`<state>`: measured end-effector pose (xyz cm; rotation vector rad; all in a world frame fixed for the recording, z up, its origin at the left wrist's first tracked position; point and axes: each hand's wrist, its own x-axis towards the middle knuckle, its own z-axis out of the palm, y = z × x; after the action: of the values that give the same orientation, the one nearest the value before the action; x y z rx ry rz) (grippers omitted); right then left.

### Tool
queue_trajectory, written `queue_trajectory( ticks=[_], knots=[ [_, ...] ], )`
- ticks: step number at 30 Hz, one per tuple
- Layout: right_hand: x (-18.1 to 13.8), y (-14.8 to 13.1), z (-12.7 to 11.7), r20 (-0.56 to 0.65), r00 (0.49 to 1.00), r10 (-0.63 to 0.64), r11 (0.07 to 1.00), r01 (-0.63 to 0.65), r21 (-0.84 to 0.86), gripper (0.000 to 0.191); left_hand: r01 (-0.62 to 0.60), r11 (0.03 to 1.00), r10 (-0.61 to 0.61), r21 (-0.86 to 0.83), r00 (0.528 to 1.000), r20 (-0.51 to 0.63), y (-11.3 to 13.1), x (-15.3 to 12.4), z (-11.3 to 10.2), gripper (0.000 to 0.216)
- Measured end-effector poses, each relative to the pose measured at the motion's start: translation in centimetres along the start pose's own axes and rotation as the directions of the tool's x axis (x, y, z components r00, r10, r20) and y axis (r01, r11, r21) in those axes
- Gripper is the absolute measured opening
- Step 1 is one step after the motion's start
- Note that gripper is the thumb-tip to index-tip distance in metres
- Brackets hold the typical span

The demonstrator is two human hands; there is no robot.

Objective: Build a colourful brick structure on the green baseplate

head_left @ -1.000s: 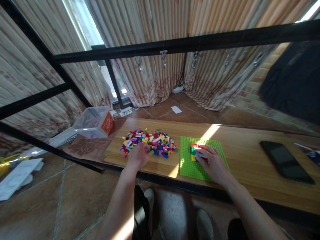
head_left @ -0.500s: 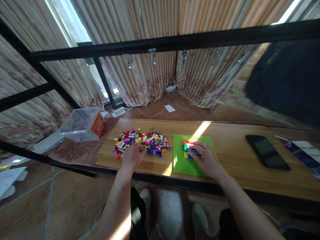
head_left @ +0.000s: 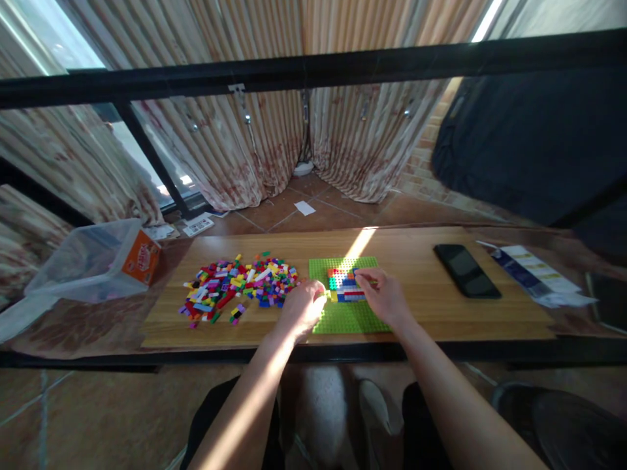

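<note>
A green baseplate (head_left: 349, 317) lies on the wooden table (head_left: 421, 307), with a small build of red, white and blue bricks (head_left: 343, 286) on it. My left hand (head_left: 304, 310) is at the plate's left edge, fingers curled in a pinch beside the build; what it holds is too small to name. My right hand (head_left: 382, 295) rests on the plate with its fingertips touching the right side of the build. A pile of loose coloured bricks (head_left: 235, 287) lies to the left.
A clear plastic box with an orange label (head_left: 98, 261) stands at the table's left end. A black phone (head_left: 466, 270) and a printed sheet (head_left: 536, 274) lie to the right. A black metal frame bar (head_left: 313, 68) crosses overhead. Curtains hang behind.
My left hand has left the brick pile and moved right to the baseplate's edge. The camera has swung left to right, shifting everything leftward in view.
</note>
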<state>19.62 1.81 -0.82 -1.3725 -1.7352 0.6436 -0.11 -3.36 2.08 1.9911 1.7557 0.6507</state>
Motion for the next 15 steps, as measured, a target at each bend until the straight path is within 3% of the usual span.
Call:
queue_trajectory(
  ticks=[5, 15],
  knots=[
    [0.0, 0.1, -0.3, 0.002, 1.000, -0.030, 0.998, 0.030, -0.058, 0.024, -0.098, 0.995, 0.097, 0.038, 0.995, 0.012, 0.7, 1.2, 1.8, 0.011],
    [-0.1, 0.5, -0.9, 0.021, 1.000, -0.018, 0.995, 0.020, -0.100, 0.022, -0.068, 0.996, 0.069, 0.052, 0.997, -0.021, 0.9, 1.7, 2.8, 0.013]
  ],
)
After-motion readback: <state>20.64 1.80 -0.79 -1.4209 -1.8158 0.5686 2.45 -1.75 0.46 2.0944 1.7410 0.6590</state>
